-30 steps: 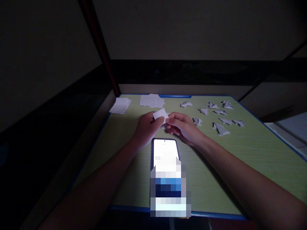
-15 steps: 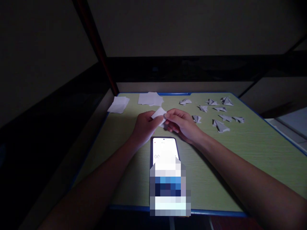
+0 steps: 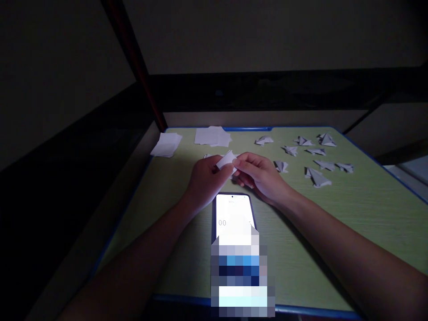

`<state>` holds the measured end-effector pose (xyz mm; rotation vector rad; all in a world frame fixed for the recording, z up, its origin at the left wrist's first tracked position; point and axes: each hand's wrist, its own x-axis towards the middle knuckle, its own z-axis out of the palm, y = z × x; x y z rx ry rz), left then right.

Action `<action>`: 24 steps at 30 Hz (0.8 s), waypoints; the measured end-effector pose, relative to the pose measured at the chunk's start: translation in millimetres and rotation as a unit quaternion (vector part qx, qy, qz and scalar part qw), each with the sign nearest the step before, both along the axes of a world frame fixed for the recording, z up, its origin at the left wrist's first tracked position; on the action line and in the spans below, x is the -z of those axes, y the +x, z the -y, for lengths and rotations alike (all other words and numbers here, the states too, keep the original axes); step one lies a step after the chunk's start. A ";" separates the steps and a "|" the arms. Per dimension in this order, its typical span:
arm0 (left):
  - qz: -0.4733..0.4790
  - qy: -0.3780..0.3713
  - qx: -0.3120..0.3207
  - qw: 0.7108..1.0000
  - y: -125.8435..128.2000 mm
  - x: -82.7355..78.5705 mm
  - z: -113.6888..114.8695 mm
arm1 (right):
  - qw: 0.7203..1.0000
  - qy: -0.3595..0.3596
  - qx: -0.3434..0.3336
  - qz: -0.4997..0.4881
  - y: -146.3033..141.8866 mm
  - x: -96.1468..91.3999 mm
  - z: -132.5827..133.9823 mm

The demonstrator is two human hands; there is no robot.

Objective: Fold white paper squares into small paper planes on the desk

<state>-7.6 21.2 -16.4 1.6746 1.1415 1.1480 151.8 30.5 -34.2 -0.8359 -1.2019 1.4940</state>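
Note:
Both of my hands meet over the middle of a green table (image 3: 351, 223) with a blue rim. My left hand (image 3: 205, 180) and my right hand (image 3: 261, 176) pinch a small white piece of paper (image 3: 226, 160) between their fingertips; the paper is partly folded and held just above the tabletop. A lit phone (image 3: 236, 218) lies flat right in front of my hands, its lower screen blurred out.
Two stacks of white paper squares lie at the far left (image 3: 166, 145) and far middle (image 3: 212, 136). Several folded paper planes (image 3: 317, 177) are scattered over the far right of the table. A dark post rises at the far left corner. The room is dim.
The paper between my fingers has been folded smaller and lowered a little. The view shifted slightly, and both hands stayed in the same place.

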 end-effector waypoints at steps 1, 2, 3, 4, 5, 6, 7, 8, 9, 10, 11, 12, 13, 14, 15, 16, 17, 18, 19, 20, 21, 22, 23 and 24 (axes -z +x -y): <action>-0.004 0.002 -0.003 1.000 0.1 -0.3 0.4 | 1.000 0.000 0.002 0.001 -0.1 0.1 0.2; -0.007 0.005 -0.005 1.000 0.1 -0.6 0.8 | 1.000 0.002 0.003 0.002 -0.2 0.2 0.3; -0.010 0.008 -0.006 1.000 0.0 -0.9 1.2 | 1.000 0.004 0.003 0.003 -0.4 0.3 0.4; -0.012 0.010 -0.006 1.000 -0.1 -1.2 1.4 | 1.000 0.005 0.003 0.005 -0.6 0.3 0.6; -0.014 0.012 -0.004 1.000 -0.4 -1.3 1.6 | 1.000 0.006 0.002 0.007 -0.8 0.3 0.8; -0.016 0.013 -0.004 1.000 -0.8 -1.4 1.7 | 1.000 0.007 0.002 0.009 -1.0 0.3 1.0; -0.016 0.014 -0.005 1.000 -1.1 -1.3 1.7 | 1.000 0.008 0.000 0.011 -1.1 0.3 1.2; -0.017 0.015 -0.007 1.000 -1.5 -1.1 1.6 | 1.000 0.010 -0.001 0.014 -1.2 0.3 1.5; -0.019 0.016 -0.008 1.000 -1.9 -0.8 1.4 | 1.000 0.013 -0.002 0.016 -1.2 0.3 1.7; -0.020 0.017 -0.009 1.000 -2.2 -0.3 1.2 | 1.000 0.016 -0.004 0.019 -1.2 0.4 1.8; -0.021 0.016 -0.010 1.000 -2.5 0.1 1.0 | 1.000 0.020 -0.005 0.023 -1.1 0.5 2.0; -0.021 0.015 -0.010 1.000 -2.7 0.5 0.8 | 0.999 0.023 -0.005 0.029 -1.1 0.6 2.0; -0.022 0.014 -0.010 1.000 -2.8 0.8 0.6 | 0.999 0.027 -0.004 0.033 -1.0 0.7 1.9; -0.022 0.012 -0.010 1.000 -2.9 0.9 0.6 | 0.999 0.029 -0.003 0.037 -1.0 0.7 1.9; -0.022 0.012 -0.009 1.000 -3.0 0.9 0.6 | 0.999 0.031 -0.003 0.038 -1.0 0.7 1.8; -0.022 0.012 -0.009 1.000 -3.0 0.6 0.7 | 0.999 0.032 -0.004 0.037 -1.1 0.6 1.7; -0.022 0.013 -0.008 1.000 -3.0 0.2 0.8 | 0.999 0.031 -0.003 0.036 -1.3 0.3 1.7; -0.022 0.012 -0.008 1.000 -3.1 -0.3 1.0 | 0.999 0.029 -0.003 0.035 -1.7 0.0 1.8; -0.022 0.012 -0.009 1.000 -3.1 -0.8 1.1 | 0.999 0.027 -0.001 0.035 -2.0 -0.4 1.9; -0.021 0.011 -0.010 1.000 -3.2 -1.2 1.2 | 0.999 0.026 0.001 0.037 -2.4 -0.8 2.2; -0.022 0.011 -0.011 1.000 -3.4 -1.4 1.2 | 0.999 0.027 0.003 0.039 -2.7 -1.2 2.4; -0.024 0.012 -0.012 1.000 -3.5 -1.4 1.1 | 0.999 0.027 0.004 0.040 -3.0 -1.5 2.7; -0.030 0.015 -0.014 0.999 -3.7 -1.2 0.9 | 0.999 0.028 0.005 0.042 -3.2 -1.7 2.9; -0.038 0.020 -0.016 0.999 -3.8 -0.7 0.5 | 0.999 0.029 0.004 0.044 -3.2 -1.7 3.0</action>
